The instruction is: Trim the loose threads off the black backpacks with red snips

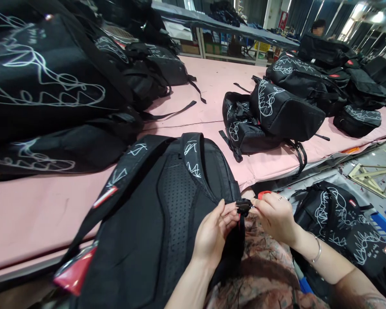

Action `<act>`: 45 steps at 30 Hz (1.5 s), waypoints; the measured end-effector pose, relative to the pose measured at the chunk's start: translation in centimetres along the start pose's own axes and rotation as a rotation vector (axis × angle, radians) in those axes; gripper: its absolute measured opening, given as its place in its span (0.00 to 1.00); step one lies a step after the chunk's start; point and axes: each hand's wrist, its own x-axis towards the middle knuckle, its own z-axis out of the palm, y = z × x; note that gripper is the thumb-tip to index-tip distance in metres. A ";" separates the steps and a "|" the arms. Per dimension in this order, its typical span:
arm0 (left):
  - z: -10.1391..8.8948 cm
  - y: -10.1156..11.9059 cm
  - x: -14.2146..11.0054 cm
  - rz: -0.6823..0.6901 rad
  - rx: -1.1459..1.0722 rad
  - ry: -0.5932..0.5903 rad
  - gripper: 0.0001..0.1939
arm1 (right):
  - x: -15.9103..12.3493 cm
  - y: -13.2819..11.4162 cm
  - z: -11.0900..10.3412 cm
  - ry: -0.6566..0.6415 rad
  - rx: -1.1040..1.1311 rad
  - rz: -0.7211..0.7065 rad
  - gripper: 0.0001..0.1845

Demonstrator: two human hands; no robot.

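Observation:
A black backpack [131, 240] lies with its padded back panel up, white scribble print on its shoulder straps. My left hand [212, 234] is closed on the lower end of the right shoulder strap, by a black plastic buckle [243, 207]. Against the other side of the buckle, my right hand [275, 216] is closed in a pinch. It also holds red-handled snips [264, 194], mostly hidden by the fingers; only part of the red handle shows clearly. A red packet [77, 268] in clear plastic hangs at the backpack's left edge.
Black printed backpacks are piled on the pink table [209, 77] at left and far right. Two smaller bags [286, 109] sit beyond my hands. More backpacks [334, 219] fill a bin at lower right. A person [318, 28] is in the background.

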 end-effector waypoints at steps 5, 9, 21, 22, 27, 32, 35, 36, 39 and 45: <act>-0.1 -0.1 0.2 -0.002 0.003 0.007 0.15 | 0.2 0.2 0.0 -0.018 0.013 -0.006 0.19; -0.1 -0.1 0.2 -0.006 -0.001 0.031 0.14 | 0.3 0.2 -0.1 -0.014 -0.002 -0.014 0.18; -0.8 0.3 -0.3 0.318 0.504 0.069 0.13 | -0.5 0.9 3.8 -0.216 1.132 0.635 0.17; -1.1 0.4 -0.4 0.390 0.598 0.070 0.12 | -0.4 0.7 4.2 -0.284 1.162 0.650 0.17; -2.0 0.5 -0.5 1.095 1.280 0.214 0.05 | 0.1 -0.1 5.2 -0.274 1.081 0.684 0.10; -2.3 -0.3 -0.1 1.544 1.607 0.543 0.06 | 1.2 -1.2 5.2 -0.324 1.250 0.713 0.11; -2.5 -0.4 0.0 1.590 1.582 0.516 0.08 | 1.3 -1.4 5.4 -0.287 1.243 0.706 0.09; -2.6 -0.3 0.0 1.596 1.568 0.513 0.09 | 1.1 -1.3 5.5 -0.252 1.214 0.703 0.09; -2.9 -0.3 -0.1 1.584 1.560 0.541 0.10 | 0.0 -0.6 6.1 -0.254 1.138 0.679 0.12; -3.1 -0.2 -0.6 1.332 1.499 0.549 0.12 | -2.8 0.7 6.6 -0.395 0.913 0.583 0.08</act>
